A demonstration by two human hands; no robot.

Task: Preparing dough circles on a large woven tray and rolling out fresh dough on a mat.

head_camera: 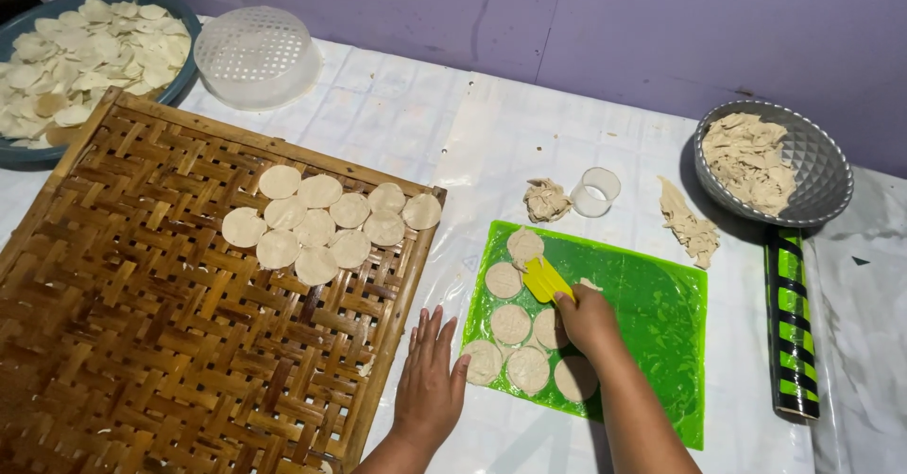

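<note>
Left hand (430, 379) lies flat, fingers together, beside the green mat (661, 313) (bamboo tray (142, 323) at nine o'clock), while right hand (586, 321) pinches a yellow scraper (545, 278) among dough rounds (511, 324), bare mat at three o'clock.

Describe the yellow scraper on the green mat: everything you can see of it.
The yellow scraper is a small flat blade, plastic by its look, plain bright yellow. The right hand grips its near end, so only the far part shows, tilted up and to the left. Its free edge lies over the green mat, among the cut dough rounds, just below the topmost round; whether it touches that round cannot be told. The left hand lies flat beside the mat, clear of it.
</note>
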